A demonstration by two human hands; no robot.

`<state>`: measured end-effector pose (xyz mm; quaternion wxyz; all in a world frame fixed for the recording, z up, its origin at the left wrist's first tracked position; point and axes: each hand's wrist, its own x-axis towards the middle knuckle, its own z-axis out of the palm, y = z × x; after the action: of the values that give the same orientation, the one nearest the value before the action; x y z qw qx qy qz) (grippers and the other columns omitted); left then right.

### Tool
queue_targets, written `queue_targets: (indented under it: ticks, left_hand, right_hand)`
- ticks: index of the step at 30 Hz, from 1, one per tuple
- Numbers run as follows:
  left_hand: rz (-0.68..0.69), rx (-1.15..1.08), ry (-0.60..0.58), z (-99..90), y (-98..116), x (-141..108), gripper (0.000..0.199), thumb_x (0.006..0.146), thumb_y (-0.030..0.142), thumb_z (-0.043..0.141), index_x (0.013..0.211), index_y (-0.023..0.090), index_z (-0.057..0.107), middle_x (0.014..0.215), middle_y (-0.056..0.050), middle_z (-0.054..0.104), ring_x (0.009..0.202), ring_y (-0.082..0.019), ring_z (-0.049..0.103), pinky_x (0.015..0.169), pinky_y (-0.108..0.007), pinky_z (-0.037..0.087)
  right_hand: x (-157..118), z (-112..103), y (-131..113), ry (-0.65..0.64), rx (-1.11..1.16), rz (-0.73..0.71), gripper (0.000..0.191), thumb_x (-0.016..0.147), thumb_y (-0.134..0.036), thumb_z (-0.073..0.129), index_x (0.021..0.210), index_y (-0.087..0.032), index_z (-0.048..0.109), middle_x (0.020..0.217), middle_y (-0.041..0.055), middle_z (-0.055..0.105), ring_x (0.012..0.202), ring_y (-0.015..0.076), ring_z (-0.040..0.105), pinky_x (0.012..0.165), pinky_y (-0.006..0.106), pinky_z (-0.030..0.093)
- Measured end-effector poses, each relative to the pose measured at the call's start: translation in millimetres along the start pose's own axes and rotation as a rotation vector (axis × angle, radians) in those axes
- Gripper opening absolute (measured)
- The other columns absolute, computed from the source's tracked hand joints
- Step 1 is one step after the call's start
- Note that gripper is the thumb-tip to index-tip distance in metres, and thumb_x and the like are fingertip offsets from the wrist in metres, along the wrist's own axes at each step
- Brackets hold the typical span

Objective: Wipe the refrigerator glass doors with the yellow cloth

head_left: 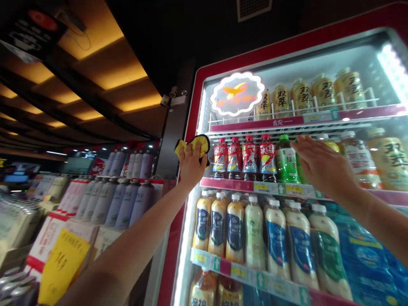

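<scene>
My left hand point(191, 165) reaches up with its fingers pressed over a yellow cloth with a black edge point(203, 143), at the left edge of the drinks fridge's glass door point(236, 131). Part of the cloth is hidden under the fingers. On the right, my right hand point(323, 163) is stretched out flat in front of the door, holding nothing; whether its palm touches the glass I cannot tell. Behind the glass, red-capped bottles point(249, 155) and a green-capped bottle point(285, 159) stand near the two hands.
The red fridge frame point(197, 102) surrounds shelves of milk-tea bottles point(235, 221) and blue packs point(365, 255). A glowing sign point(237, 94) shows at the upper left of the door. To the left are pale purple flasks point(119, 202) and a yellow price card point(62, 263).
</scene>
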<state>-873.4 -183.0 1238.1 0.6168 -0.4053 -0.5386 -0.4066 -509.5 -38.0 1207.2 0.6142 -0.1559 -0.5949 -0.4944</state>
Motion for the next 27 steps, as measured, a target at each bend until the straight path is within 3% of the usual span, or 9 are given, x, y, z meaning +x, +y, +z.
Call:
queue_targets:
  ticks: [2, 4, 10, 12, 14, 18, 24, 27]
  left_hand:
    - [0.035, 0.012, -0.016, -3.1, 0.5, -15.5, 0.057, 0.102, 0.046, 0.037, 0.15, 0.019, 0.048, 0.152, -0.015, 0.053, 0.149, -0.031, 0.039, 0.125, -0.054, 0.025]
    - [0.046, 0.02, -0.026, -2.1, 0.5, -6.7, 0.056, 0.102, 0.045, 0.037, 0.15, 0.019, 0.048, 0.152, -0.014, 0.054, 0.149, -0.03, 0.04, 0.126, -0.052, 0.024]
    - [0.009, 0.011, -0.052, 12.4, -3.5, 96.7, 0.055, 0.102, 0.043, 0.04, 0.149, 0.016, 0.048, 0.155, -0.015, 0.051, 0.148, -0.031, 0.04, 0.125, -0.052, 0.023]
    - [0.002, 0.006, -0.047, 15.0, -4.6, 116.8, 0.056, 0.102, 0.042, 0.04, 0.149, 0.015, 0.049, 0.155, -0.016, 0.05, 0.148, -0.031, 0.039, 0.125, -0.052, 0.023]
    - [0.006, 0.005, -0.037, 15.1, -5.7, 120.2, 0.056, 0.101, 0.042, 0.039, 0.149, 0.015, 0.05, 0.155, -0.017, 0.051, 0.147, -0.031, 0.041, 0.125, -0.051, 0.023]
    - [0.014, 0.014, -0.025, 7.4, -8.3, 86.4, 0.058, 0.1, 0.043, 0.036, 0.149, 0.015, 0.051, 0.153, -0.017, 0.054, 0.146, -0.029, 0.043, 0.125, -0.047, 0.023]
    - [0.016, 0.017, -0.08, -12.5, -4.6, -12.8, 0.062, 0.1, 0.049, 0.031, 0.151, 0.017, 0.048, 0.155, -0.016, 0.051, 0.15, -0.028, 0.039, 0.126, -0.049, 0.023]
    - [-0.012, 0.004, -0.095, -16.2, 10.1, -32.9, 0.062, 0.1, 0.047, 0.032, 0.152, 0.016, 0.047, 0.156, -0.017, 0.049, 0.151, -0.03, 0.036, 0.126, -0.052, 0.022]
  right_hand:
    - [0.3, 2.0, -0.6, 0.028, 0.0, -0.005, 0.043, 0.101, -0.017, 0.039, 0.127, -0.003, 0.07, 0.135, 0.0217, 0.067, 0.125, 0.0357, 0.066, 0.107, 0.052, 0.055]
    - [0.6, 3.7, -1.2, 0.049, 0.001, -0.003, 0.043, 0.101, -0.017, 0.039, 0.125, -0.002, 0.071, 0.133, 0.0224, 0.068, 0.124, 0.0364, 0.066, 0.107, 0.052, 0.055]
    - [-1.9, 7.7, -0.2, 0.011, 0.047, 0.027, 0.044, 0.1, -0.017, 0.039, 0.131, -0.003, 0.068, 0.139, 0.023, 0.063, 0.131, 0.0366, 0.061, 0.11, 0.056, 0.052]
    - [-3.0, 8.2, 0.8, -0.001, 0.08, 0.041, 0.046, 0.099, -0.017, 0.038, 0.134, -0.005, 0.066, 0.142, 0.0221, 0.061, 0.135, 0.0359, 0.058, 0.111, 0.057, 0.051]
    - [-3.6, 7.8, 1.3, -0.006, 0.111, 0.052, 0.047, 0.099, -0.018, 0.038, 0.136, -0.008, 0.065, 0.143, 0.0207, 0.061, 0.137, 0.035, 0.056, 0.112, 0.058, 0.05]
    - [-3.4, 6.1, -0.8, -0.007, 0.123, 0.095, 0.045, 0.098, -0.016, 0.04, 0.133, -0.009, 0.068, 0.142, 0.0193, 0.062, 0.135, 0.034, 0.058, 0.115, 0.055, 0.048]
    - [-1.0, 5.1, -7.6, -0.043, 0.111, 0.15, 0.046, 0.097, -0.015, 0.041, 0.135, -0.007, 0.065, 0.147, 0.0184, 0.058, 0.141, 0.034, 0.052, 0.117, 0.054, 0.044]
    - [1.2, 4.9, -7.8, -0.072, 0.126, 0.164, 0.049, 0.096, -0.013, 0.044, 0.142, -0.012, 0.059, 0.15, 0.0166, 0.056, 0.143, 0.0339, 0.049, 0.117, 0.058, 0.044]
